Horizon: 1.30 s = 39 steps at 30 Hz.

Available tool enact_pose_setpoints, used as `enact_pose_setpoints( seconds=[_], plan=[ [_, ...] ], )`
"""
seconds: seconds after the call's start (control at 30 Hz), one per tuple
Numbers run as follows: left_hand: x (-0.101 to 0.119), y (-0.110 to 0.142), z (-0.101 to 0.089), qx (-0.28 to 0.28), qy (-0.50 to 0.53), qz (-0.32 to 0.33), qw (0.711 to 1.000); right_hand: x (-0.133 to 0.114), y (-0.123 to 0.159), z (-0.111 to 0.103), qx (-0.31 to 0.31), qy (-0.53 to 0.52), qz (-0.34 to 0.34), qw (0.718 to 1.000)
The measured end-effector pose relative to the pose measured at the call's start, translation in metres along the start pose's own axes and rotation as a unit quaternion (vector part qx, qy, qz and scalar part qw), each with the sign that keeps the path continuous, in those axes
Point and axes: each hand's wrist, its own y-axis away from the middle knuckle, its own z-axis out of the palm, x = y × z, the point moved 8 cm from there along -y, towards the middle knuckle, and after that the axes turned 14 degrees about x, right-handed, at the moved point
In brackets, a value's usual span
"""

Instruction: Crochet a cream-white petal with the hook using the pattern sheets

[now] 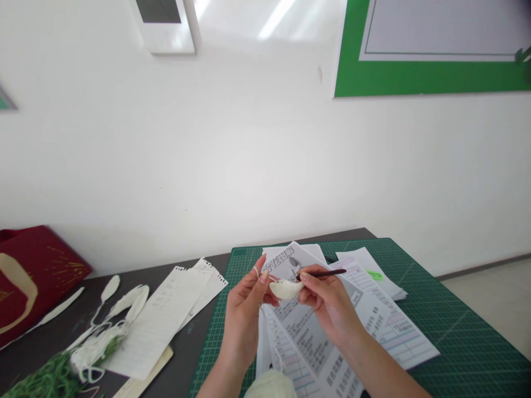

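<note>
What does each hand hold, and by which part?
Left hand: white piece, left end. Right hand: dark stick, partway along, and the piece's right end.

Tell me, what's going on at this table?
A person's left hand and right hand hold a small, curved, cream piece of yarn work over printed white paper sheets on a green gridded mat. Pale yarn is looped on the left hand, and the right hand also grips a slim, dark, stick-like tool. A round, pale yarn ball sits nearer the person.
</note>
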Motion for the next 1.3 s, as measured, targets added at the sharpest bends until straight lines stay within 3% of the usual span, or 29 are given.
enact_pose_setpoints(
  seconds=[0.13, 0.37, 0.7, 0.8, 1.07, 1.13, 1.17, 1.23, 1.3],
  plan=[
    [0.0, 0.002, 0.005, -0.04, 0.001, 0.007, 0.999, -0.001, 0.001, 0.0, -0.008, 0.005, -0.005, 1.0],
    [-0.001, 0.004, 0.006, -0.041, 0.04, -0.01, 0.998, 0.002, -0.003, -0.002, -0.014, 0.012, 0.004, 1.0],
    [0.003, 0.001, 0.002, -0.045, -0.021, 0.072, 0.996, 0.004, -0.006, -0.006, 0.014, -0.002, 0.01, 1.0],
    [0.005, -0.001, 0.003, -0.051, -0.05, 0.094, 0.993, 0.001, -0.006, -0.007, 0.018, 0.017, -0.011, 1.0],
    [0.014, 0.003, 0.001, 0.011, -0.073, 0.165, 0.984, -0.012, 0.007, -0.005, 0.028, 0.101, -0.141, 0.985],
    [0.012, 0.004, 0.0, 0.024, -0.056, 0.146, 0.987, -0.024, 0.018, -0.001, 0.01, 0.161, -0.248, 0.955],
    [0.009, 0.004, 0.001, 0.024, -0.041, 0.126, 0.991, -0.032, 0.027, 0.004, -0.013, 0.199, -0.327, 0.924],
    [0.004, 0.004, 0.003, 0.01, 0.002, 0.071, 0.997, -0.043, 0.052, 0.017, -0.075, 0.27, -0.497, 0.821],
    [-0.001, 0.005, 0.005, -0.01, 0.056, 0.01, 0.998, -0.043, 0.074, 0.024, -0.128, 0.312, -0.61, 0.717]
  ],
)
